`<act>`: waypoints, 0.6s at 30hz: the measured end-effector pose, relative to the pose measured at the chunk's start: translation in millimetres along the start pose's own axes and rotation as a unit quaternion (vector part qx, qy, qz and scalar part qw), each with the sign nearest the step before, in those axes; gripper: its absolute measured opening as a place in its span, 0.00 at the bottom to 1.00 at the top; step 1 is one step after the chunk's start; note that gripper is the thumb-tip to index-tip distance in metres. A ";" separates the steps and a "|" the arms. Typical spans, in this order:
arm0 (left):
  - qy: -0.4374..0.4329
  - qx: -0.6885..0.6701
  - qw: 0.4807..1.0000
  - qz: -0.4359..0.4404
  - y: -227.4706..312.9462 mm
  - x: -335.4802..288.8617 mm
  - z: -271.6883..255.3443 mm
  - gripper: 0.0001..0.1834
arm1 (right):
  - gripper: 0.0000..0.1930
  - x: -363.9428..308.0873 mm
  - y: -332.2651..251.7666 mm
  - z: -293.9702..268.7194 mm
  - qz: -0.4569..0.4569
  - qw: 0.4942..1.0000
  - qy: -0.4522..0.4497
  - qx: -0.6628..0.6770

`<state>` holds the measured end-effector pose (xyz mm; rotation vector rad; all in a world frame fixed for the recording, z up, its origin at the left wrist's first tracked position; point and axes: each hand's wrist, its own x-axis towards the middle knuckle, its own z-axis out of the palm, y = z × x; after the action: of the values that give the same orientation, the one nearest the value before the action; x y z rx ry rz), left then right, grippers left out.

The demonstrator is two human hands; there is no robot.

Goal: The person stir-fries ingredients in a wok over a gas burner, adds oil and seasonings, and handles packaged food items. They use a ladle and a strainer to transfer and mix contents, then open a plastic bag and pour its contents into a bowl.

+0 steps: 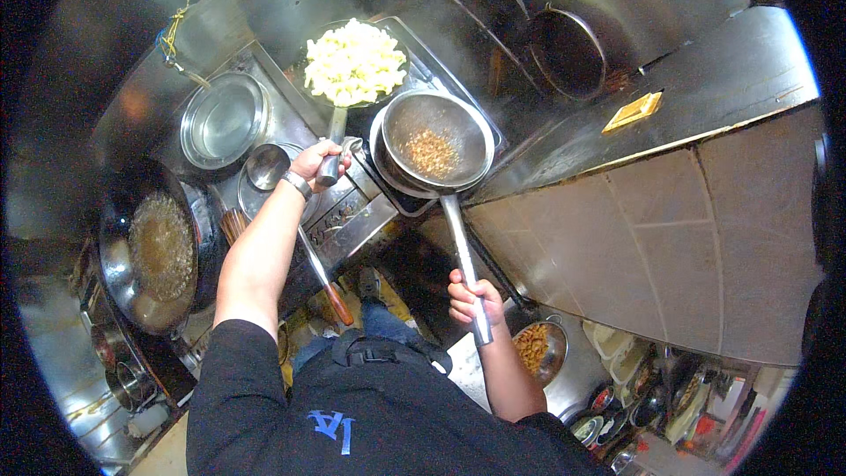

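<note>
My left hand (321, 163) is closed round the thick, dark handle of a pan, with a pale cloth bunched beside the fingers. Chopped pale yellow-white food (356, 62) is heaped in that pan and hides most of it; I cannot tell its kind. To the right, a deep metal wok (471, 137) tilts over the stove, and my right hand (476, 301) grips its long silver handle. Small browned bits (432, 154) lie in the bottom of this wok. Beneath my left forearm a ladle (267, 167) rests on a round metal lid or pan, its wooden handle end pointing toward me.
On the left a large wok (163, 247) holds bubbling brownish liquid. Behind it stands a metal pot of clear liquid (225, 121). Dark pans (568, 53) lean against the back wall. A bowl of brown pieces (539, 351) and several dishes sit at lower right, below the tiled wall (652, 238).
</note>
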<state>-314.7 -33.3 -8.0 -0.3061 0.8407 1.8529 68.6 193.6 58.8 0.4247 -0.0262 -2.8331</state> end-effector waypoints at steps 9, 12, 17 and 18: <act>0.212 0.079 0.973 0.048 -6.6 -3.5 11.9 0.22 | 0.23 5.1 -23.2 -30.8 0.055 0.907 0.199 -0.367; 0.332 0.247 0.908 0.070 -16.0 -48.6 -1.0 0.22 | 0.27 1.3 -9.1 13.4 -0.097 0.589 0.303 -0.743; 0.266 0.200 0.930 0.157 -105.4 -194.2 -26.6 0.19 | 0.22 15.9 72.5 83.9 -0.081 0.623 0.106 -0.771; 0.288 0.199 0.926 0.138 -125.9 -226.1 -31.7 0.19 | 0.24 34.9 99.5 77.6 -0.027 0.585 0.088 -0.806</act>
<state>-110.1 -186.4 43.8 -0.5029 1.7130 1.8079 40.6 86.6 128.9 0.1748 2.2684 -1.6195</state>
